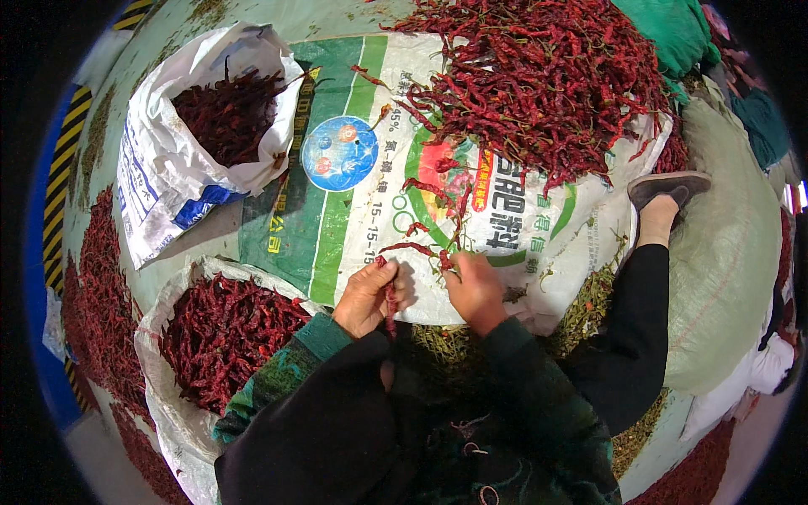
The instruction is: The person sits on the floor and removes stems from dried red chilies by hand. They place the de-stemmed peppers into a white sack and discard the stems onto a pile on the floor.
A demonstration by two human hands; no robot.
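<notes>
My left hand [367, 295] is closed around a dried red chili [390, 300] over the lower edge of a flattened white-and-green sack [349, 227]. Just to the right, my right hand [469, 288] has its fingers pinched at another dried chili [446, 257], partly hidden and blurred. A few loose chilies [417, 227] lie on the sack beyond my fingers. A large heap of red chilies [539, 84] covers the sack's upper part. Pale green stems and bits [581, 316] lie along its lower right edge.
An open white bag of darker chilies [227, 114] stands upper left, another full of red chilies [227, 337] lower left. More chilies [105, 320] cover the floor at left. A bulging pale sack [720, 269] is at right, beside my outstretched leg [635, 337]. A green bag [669, 34] sits upper right.
</notes>
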